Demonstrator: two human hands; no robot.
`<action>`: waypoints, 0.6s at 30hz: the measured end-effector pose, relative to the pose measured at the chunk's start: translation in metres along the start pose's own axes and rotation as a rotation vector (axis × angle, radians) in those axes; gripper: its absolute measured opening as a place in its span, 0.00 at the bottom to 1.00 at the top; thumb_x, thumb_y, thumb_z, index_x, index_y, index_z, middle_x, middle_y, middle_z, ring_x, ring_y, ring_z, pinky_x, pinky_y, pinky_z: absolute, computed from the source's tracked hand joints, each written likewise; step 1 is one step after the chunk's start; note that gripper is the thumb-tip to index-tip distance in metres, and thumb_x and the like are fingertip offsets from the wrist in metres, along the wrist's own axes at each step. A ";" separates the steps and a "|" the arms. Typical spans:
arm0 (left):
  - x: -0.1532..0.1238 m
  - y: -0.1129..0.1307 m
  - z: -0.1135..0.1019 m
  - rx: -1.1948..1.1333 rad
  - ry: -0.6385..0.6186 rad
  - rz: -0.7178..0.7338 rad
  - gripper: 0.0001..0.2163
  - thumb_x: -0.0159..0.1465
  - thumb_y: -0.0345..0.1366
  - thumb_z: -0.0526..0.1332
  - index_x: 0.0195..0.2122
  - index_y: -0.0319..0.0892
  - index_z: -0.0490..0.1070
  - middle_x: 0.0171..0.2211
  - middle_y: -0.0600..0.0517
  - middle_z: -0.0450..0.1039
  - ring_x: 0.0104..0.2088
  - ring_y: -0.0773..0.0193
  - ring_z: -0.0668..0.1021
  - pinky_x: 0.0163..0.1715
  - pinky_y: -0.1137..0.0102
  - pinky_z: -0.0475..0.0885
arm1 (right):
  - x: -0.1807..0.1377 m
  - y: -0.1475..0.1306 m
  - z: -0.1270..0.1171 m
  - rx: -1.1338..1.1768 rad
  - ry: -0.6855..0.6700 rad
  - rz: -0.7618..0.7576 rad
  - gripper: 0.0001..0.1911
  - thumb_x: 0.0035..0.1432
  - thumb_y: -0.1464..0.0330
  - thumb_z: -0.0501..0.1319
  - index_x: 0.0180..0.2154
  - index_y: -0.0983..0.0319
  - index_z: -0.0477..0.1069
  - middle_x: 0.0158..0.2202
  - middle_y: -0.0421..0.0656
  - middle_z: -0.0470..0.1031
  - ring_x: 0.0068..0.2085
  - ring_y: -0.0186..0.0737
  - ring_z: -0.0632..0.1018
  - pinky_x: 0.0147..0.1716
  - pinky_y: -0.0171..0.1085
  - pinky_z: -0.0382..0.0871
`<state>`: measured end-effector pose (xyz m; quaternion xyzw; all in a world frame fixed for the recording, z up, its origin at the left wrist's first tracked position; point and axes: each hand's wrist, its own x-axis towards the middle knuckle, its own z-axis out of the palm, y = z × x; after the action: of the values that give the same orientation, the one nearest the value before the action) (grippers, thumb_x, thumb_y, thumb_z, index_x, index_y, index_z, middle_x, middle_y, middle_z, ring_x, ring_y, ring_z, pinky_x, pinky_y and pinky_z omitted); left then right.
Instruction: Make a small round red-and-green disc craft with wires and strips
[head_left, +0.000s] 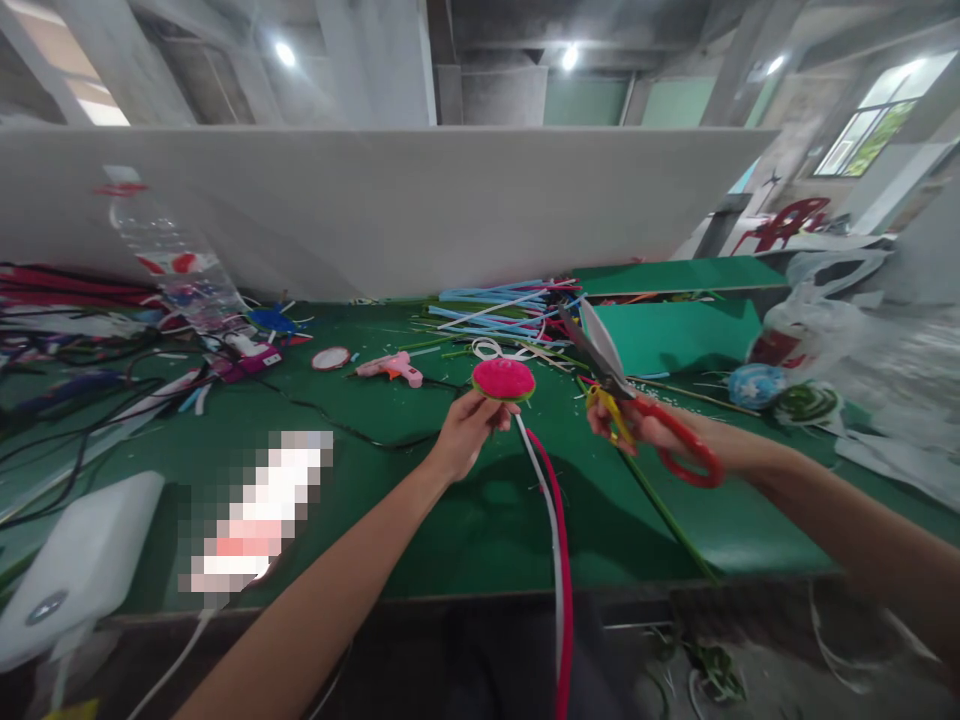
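My left hand [472,432] pinches a small round pad [504,379], bright pink on top with a green rim. A white strip and a pink fuzzy strip [561,560] trail down from beneath it, past the table's front edge. To the right, my right hand [649,425] is closed around a pair of scissors [626,390] with red and yellow handles. Their blades point up and to the left, slightly apart and away from the pad. White loops [491,348] show just behind the pad.
A pink glue gun [391,368] lies left of centre on the green table [397,510]. Behind are blue and pink stems [487,308]. A plastic bottle [169,250], a white power bank [82,560] and a pixelated object [259,515] occupy the left. Two wound balls [806,402] sit right.
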<state>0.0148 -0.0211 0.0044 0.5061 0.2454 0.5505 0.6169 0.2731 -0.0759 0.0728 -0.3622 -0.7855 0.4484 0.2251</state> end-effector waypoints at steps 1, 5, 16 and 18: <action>0.000 0.001 0.000 -0.012 0.004 -0.004 0.12 0.54 0.42 0.67 0.28 0.37 0.75 0.27 0.49 0.74 0.23 0.70 0.69 0.24 0.71 0.62 | -0.004 0.001 -0.009 -0.022 -0.032 0.022 0.29 0.57 0.43 0.46 0.46 0.59 0.61 0.41 0.47 0.65 0.35 0.37 0.67 0.36 0.37 0.63; 0.001 0.001 -0.001 -0.082 -0.035 -0.009 0.10 0.54 0.41 0.67 0.27 0.37 0.74 0.26 0.50 0.72 0.22 0.71 0.67 0.23 0.71 0.61 | -0.012 0.007 -0.032 -0.120 -0.184 0.213 0.34 0.46 0.39 0.53 0.41 0.61 0.66 0.35 0.45 0.67 0.33 0.38 0.68 0.34 0.36 0.62; -0.004 -0.003 0.001 -0.148 -0.141 -0.196 0.08 0.51 0.35 0.69 0.26 0.36 0.73 0.23 0.52 0.68 0.21 0.73 0.66 0.23 0.73 0.58 | 0.024 0.000 -0.018 -0.365 -0.346 0.175 0.27 0.48 0.47 0.61 0.38 0.63 0.65 0.30 0.38 0.64 0.28 0.32 0.63 0.25 0.31 0.55; -0.004 -0.003 0.001 -0.141 -0.136 -0.195 0.08 0.51 0.34 0.69 0.26 0.36 0.72 0.24 0.52 0.68 0.20 0.74 0.65 0.23 0.72 0.57 | 0.029 -0.003 -0.016 -0.402 -0.332 0.162 0.27 0.48 0.46 0.61 0.36 0.63 0.64 0.29 0.38 0.62 0.27 0.31 0.61 0.24 0.31 0.54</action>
<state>0.0160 -0.0250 0.0011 0.4715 0.2114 0.4683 0.7168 0.2646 -0.0457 0.0846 -0.3829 -0.8534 0.3532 -0.0196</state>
